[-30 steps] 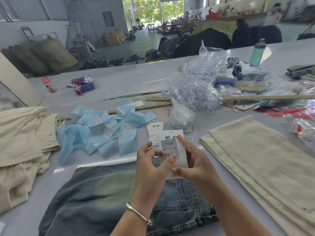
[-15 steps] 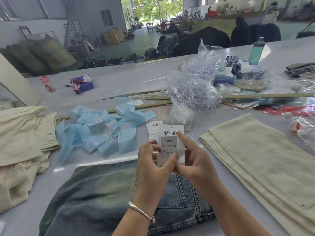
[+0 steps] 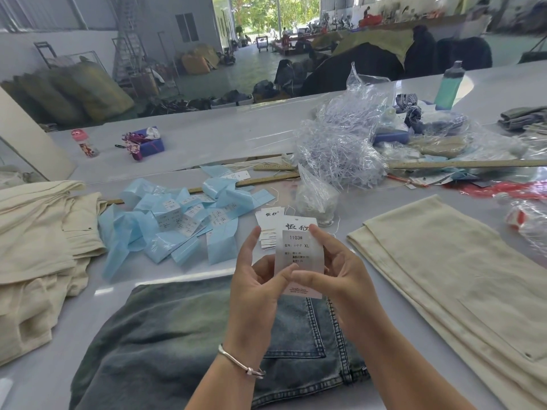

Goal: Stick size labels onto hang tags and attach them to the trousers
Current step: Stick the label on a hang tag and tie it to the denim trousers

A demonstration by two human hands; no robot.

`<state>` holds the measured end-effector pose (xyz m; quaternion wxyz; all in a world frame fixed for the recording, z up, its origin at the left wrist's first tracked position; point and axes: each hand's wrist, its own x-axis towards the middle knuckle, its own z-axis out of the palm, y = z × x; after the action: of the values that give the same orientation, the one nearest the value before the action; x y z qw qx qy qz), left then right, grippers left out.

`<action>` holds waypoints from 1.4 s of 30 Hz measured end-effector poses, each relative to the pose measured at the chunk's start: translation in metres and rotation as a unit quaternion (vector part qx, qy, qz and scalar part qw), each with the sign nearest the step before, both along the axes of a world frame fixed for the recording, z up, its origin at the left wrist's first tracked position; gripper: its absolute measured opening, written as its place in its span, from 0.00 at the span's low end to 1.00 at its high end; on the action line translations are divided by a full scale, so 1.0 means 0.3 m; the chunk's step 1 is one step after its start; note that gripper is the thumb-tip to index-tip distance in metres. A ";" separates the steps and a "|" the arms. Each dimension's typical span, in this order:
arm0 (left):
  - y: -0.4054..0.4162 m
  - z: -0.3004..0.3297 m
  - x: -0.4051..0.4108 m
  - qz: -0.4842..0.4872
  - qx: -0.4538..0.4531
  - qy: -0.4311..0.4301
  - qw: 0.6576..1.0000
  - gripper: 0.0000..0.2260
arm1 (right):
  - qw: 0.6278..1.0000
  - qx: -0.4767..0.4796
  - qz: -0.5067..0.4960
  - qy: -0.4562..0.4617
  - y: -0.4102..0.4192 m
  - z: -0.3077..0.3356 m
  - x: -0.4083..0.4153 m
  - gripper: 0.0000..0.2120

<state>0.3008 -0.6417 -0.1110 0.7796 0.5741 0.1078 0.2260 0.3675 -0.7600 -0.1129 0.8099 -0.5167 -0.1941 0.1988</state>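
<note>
I hold a white hang tag [image 3: 299, 232] upright above the blue denim trousers [image 3: 189, 344] on the table. A grey size label [image 3: 298, 252] marked 1103# XL covers the tag's middle. My left hand [image 3: 257, 287] grips the tag from the left, its thumb pressed on the label's lower edge. My right hand [image 3: 334, 270] pinches the tag from the right, with the index finger at the label's top corner and the thumb at its bottom. More hang tags [image 3: 268, 224] lie on the table behind. Blue backing strips with labels [image 3: 183, 221] are heaped at the left.
Cream trousers [image 3: 461, 276] lie folded at the right, and another cream pile [image 3: 35, 247] at the left. A clear bag of plastic tag fasteners [image 3: 340, 149] stands behind, with a small bag [image 3: 318, 202] before it. Wooden rulers [image 3: 467, 164], a green bottle [image 3: 450, 84] and clutter fill the back.
Both hands have raised the tag slightly. My thumbs have slid down to the label's lower edge, and the label lies flatter on the tag.
</note>
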 end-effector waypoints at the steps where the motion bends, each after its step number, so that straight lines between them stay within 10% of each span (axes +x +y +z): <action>1: 0.001 0.002 0.002 -0.002 -0.001 0.001 1.000 0.35 | 1.000 0.019 0.001 0.022 0.000 0.003 0.004 0.43; 12: 0.005 -0.031 -0.006 -0.087 0.029 0.025 0.995 0.24 | 0.988 0.047 -0.080 0.126 0.004 0.026 0.073 0.29; 20: 0.050 -0.055 0.023 -0.158 0.066 0.062 0.983 0.15 | 0.988 -0.043 -0.145 0.032 0.039 0.020 0.070 0.13; 33: 0.151 -0.200 0.114 -0.017 0.067 0.163 0.984 0.08 | 0.970 -0.207 -0.088 0.090 0.184 -0.200 0.157 0.12; 42: 0.295 -0.306 0.194 0.072 -0.005 0.203 0.976 0.09 | 0.811 -0.540 -0.180 -0.138 0.151 -0.386 0.529 0.06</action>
<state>0.3591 -0.5534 -0.2028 0.7257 0.5951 0.3062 0.1595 0.5263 -0.7146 -0.2288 0.3863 -0.9184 -0.0693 0.0491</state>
